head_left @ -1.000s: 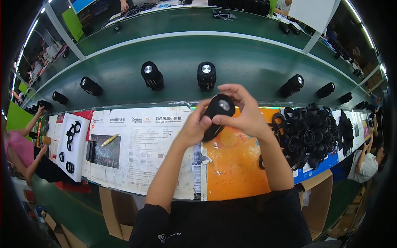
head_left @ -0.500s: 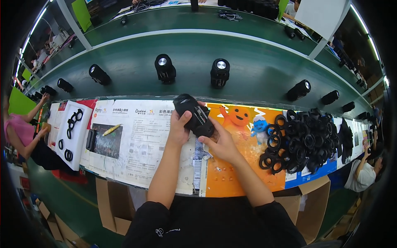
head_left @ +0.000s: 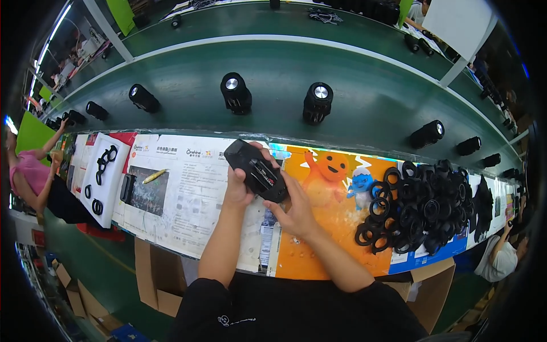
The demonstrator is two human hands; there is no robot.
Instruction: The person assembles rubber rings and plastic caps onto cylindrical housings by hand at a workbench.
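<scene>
In the head view, just left of the frame's centre, both hands held a black cylindrical speaker (head_left: pixel 257 171), a matte, rounded body lying tilted with its end pointing to the upper left. The left hand (head_left: pixel 239 188) wrapped around its left side, grip closed on the body with fingertips curling over the top edge. The right hand (head_left: pixel 293 214) came up from the lower right, its fingers pressed against the speaker's lower right end, so that grip too was closed on the speaker. The speaker hung just above the tabletop (head_left: pixel 188 199), which was covered with flat printed paper sheets, white at the left and glossy orange with cartoon figures at the middle.

At the right of the frame lay a heap of black rings (head_left: pixel 424 208), smooth, rubbery-looking loops piled over one another. At the left sat a white tray (head_left: pixel 102 176) holding a few black ring-shaped parts, and beside it a small yellow pen-like object (head_left: pixel 154 176).

Across the upper half ran a dark green conveyor belt (head_left: pixel 273 62) with a smooth surface, carrying upright and lying black cylinders (head_left: pixel 235 93) with shiny round caps. A brown cardboard box (head_left: pixel 156 273) stood at the lower left.
</scene>
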